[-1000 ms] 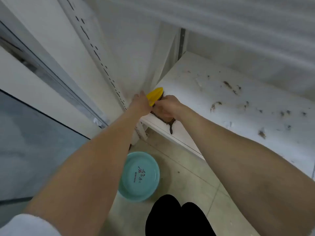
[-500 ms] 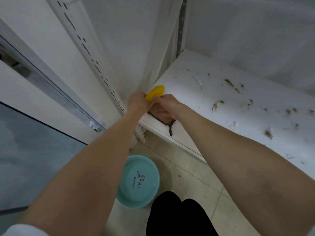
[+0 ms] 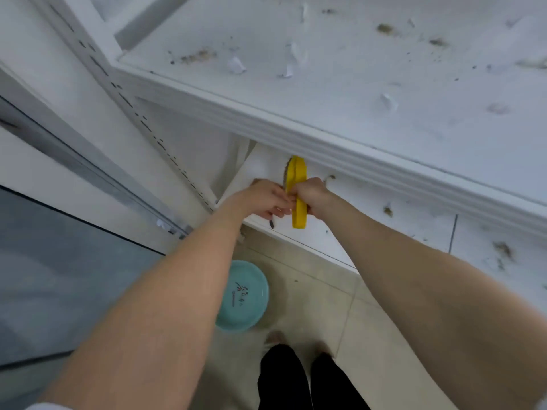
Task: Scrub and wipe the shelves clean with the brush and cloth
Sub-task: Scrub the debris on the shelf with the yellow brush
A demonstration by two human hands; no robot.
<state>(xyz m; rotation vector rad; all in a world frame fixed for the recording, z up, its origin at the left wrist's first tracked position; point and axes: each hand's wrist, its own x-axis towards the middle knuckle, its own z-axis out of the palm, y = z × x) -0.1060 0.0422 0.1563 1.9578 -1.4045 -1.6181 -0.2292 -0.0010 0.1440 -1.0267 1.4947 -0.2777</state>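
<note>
Gripping brush mid-handle | right hand fingers wrapped round | left hand fingers seemingly pinching it

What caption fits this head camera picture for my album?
Right hand grips a yellow brush over a dirty shelf, left hand beside it.

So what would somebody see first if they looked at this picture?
Probably the bright yellow brush in the middle, gripped by the right hand with the left hand close against it, over the lower shelf. Next, the upper shelf across the top, spotted with brown dirt and white scraps. Then the teal basin on the floor below.
</note>
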